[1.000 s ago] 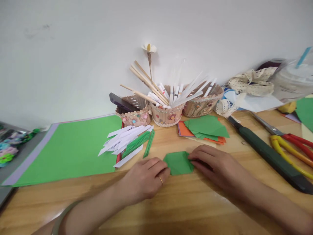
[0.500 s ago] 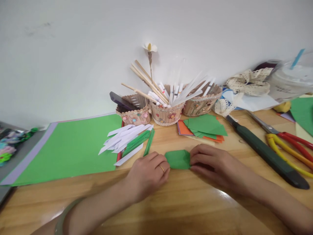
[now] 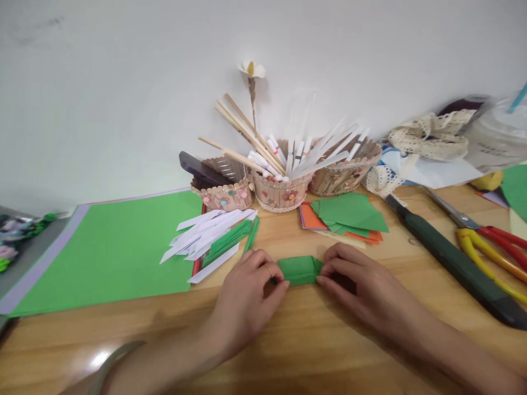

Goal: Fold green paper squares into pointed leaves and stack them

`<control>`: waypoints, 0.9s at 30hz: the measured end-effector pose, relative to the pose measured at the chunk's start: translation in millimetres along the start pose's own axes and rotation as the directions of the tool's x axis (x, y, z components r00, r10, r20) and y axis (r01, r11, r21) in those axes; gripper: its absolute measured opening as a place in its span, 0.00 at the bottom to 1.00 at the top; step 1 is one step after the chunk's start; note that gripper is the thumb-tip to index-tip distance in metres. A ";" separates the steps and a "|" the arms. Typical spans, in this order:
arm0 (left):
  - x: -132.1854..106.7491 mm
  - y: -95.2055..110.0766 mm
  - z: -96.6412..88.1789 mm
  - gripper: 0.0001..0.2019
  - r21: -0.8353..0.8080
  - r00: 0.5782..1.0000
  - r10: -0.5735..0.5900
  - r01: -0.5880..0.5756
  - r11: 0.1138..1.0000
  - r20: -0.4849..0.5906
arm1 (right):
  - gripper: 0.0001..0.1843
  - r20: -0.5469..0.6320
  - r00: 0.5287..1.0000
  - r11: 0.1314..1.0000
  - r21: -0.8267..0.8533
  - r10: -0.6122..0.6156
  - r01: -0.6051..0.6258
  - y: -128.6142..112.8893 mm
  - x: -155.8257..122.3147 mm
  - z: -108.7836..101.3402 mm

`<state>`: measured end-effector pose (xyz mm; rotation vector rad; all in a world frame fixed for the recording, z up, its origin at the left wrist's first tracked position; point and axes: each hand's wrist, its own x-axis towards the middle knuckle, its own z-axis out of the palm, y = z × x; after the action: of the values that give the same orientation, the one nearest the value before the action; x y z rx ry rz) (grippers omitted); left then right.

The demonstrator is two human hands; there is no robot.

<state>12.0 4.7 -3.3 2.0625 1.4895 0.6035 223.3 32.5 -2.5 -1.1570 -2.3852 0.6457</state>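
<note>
I see my left hand (image 3: 247, 293) pinching the 9 o'clock end and my right hand (image 3: 358, 285) the 3 o'clock end of the folded green paper (image 3: 300, 270), which lies on the desk (image 3: 313, 351), long axis 9-to-3, equally near both.

Your folded paper (image 3: 300, 270) lies on the table (image 3: 288, 351) between your left hand (image 3: 247, 296) and right hand (image 3: 362, 285), which pinch its ends. Behind it, three baskets (image 3: 280, 192) line the back edge. Paper strips (image 3: 209, 236) and a large sheet (image 3: 111, 252) lie leftward, a utility knife (image 3: 453, 263) and scissors (image 3: 489, 241) rightward.
</note>
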 end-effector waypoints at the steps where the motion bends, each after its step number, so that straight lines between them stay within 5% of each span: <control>1: 0.4 0.0 0.0 0.04 -0.019 1.000 -0.027 0.027 0.999 0.009 | 0.09 0.003 1.000 1.000 0.003 0.003 -0.003 0.7 -0.6 0.4; 9: -0.3 1.8 1.2 0.06 -0.081 0.998 -0.058 0.058 0.995 -0.001 | 0.09 -0.004 0.999 0.999 -0.009 0.040 -0.040 0.8 -0.4 4.1; 27: 4.0 0.9 7.3 0.06 0.266 0.999 0.040 -0.045 0.963 0.022 | 0.08 -0.061 0.997 0.997 -0.067 0.040 -0.044 -0.9 2.3 9.8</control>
<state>18.5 7.1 -8.0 2.3002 1.5931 0.4188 216.1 31.6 -9.6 -1.2403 -2.3556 0.5386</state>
